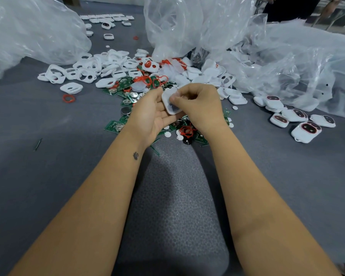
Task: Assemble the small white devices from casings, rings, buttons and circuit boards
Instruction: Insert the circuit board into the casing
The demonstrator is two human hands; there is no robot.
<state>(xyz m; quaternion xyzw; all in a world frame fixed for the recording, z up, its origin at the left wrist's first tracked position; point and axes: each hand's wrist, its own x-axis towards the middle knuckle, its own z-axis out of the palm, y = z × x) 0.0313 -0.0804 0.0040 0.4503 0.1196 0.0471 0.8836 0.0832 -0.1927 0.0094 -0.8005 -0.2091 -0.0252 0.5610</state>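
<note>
A lone red ring (68, 98) lies on the grey bench (48, 156), left of the white casing (170, 103) held at centre. Empty casings (84, 71) are heaped up-left of it. The left hand (150, 114) cradles that casing, fingers curled loosely beneath. Green circuit boards (118, 126) lie scattered below it. The right hand (199, 105) pinches its near edge with thumb and fingers. Finished devices (299, 120) sit well right, before clear plastic bags (287, 56).
</note>
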